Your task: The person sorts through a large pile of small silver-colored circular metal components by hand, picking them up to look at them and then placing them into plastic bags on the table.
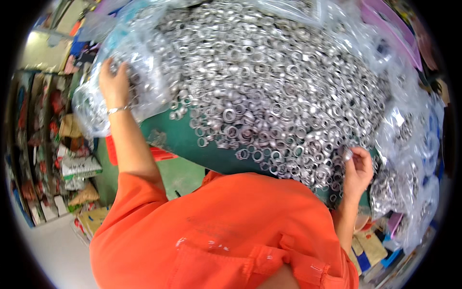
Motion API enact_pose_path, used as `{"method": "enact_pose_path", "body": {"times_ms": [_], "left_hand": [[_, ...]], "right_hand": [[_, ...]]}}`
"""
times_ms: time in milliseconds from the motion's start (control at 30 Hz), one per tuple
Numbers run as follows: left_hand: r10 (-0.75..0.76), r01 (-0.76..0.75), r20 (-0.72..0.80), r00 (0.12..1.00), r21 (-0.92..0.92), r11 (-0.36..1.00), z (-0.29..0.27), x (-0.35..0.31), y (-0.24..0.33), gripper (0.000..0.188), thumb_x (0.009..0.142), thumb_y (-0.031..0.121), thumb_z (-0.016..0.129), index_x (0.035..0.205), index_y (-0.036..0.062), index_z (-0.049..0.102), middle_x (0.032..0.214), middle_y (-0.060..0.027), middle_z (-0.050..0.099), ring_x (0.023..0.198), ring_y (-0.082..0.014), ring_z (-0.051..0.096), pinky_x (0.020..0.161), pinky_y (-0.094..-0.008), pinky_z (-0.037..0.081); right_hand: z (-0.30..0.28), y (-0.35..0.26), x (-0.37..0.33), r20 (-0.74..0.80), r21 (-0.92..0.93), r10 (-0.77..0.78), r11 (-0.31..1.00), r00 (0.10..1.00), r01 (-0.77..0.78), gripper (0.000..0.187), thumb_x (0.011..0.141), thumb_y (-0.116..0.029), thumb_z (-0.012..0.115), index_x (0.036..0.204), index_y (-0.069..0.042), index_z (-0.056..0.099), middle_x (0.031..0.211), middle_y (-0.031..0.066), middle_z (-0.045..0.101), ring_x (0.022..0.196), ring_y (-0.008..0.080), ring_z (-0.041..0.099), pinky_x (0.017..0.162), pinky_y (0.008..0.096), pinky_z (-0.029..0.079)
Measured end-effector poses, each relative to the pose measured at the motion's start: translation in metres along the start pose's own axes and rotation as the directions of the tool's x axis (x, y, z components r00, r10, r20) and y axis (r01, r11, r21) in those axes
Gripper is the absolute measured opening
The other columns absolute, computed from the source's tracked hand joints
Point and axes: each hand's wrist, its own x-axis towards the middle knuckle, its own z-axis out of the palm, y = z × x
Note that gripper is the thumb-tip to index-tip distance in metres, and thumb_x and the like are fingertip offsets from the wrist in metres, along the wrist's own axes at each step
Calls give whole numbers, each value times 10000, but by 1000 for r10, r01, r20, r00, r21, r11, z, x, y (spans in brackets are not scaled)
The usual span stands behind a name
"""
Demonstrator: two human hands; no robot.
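Observation:
A broad heap of silver metal rings (269,82) covers the green table top (178,139). My left hand (114,87) is at the far left, over a clear plastic bag (149,94) with more rings in it. Its thumb and fingers are apart, and I see nothing gripped between them. At the right edge of the heap, my right hand (360,171) is closed, with a silver ring (347,154) pinched between thumb and fingertips. The fingers partly cover that ring.
More clear bags of rings (404,185) line the table's right side. A lilac plastic bin (392,29) stands at the far right. On the left are crowded shelves (41,139), and a red crate (111,150) sits below the table edge.

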Motion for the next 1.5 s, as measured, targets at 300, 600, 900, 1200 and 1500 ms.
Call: {"method": "enact_pose_path", "body": {"times_ms": [300,600,900,1200,1500], "left_hand": [[331,-129,86,940,-806,577,40,-95,151,283,873,-14,537,1154,-43,509,1136,-123,570,1018,-172,564,898,-275,435],[493,242,532,689,-809,536,65,-151,148,207,878,10,543,1082,-17,561,1012,-86,617,906,-133,589,813,-243,465],[899,-316,301,319,-861,400,27,-209,200,287,730,20,654,1012,51,609,1149,-119,574,1120,-297,515,941,-374,393],[918,-402,248,311,-840,363,52,-221,201,194,640,75,717,800,63,608,920,-76,583,983,-293,558,830,-403,428],[945,-339,125,303,-912,229,50,-227,224,146,677,82,706,788,80,611,822,-30,585,780,-220,553,688,-320,411]], "right_hand": [[-16,-54,12,24,-397,-646,694,763,601,183,643,81,614,790,-27,617,849,107,622,755,217,604,667,297,480],[-285,-103,5,-462,-843,-791,252,401,-475,209,716,-26,573,917,-36,630,872,101,608,787,209,591,719,312,488],[-76,-64,10,130,-804,-678,354,723,477,274,664,87,592,906,-36,626,955,104,623,852,264,580,760,351,450],[18,-18,3,369,-694,-235,574,899,434,100,707,-86,655,803,-60,660,838,44,583,816,240,530,702,350,397],[33,-27,15,425,-702,-180,554,887,448,125,694,-164,696,699,-65,620,703,51,578,692,253,578,633,375,412]]}}
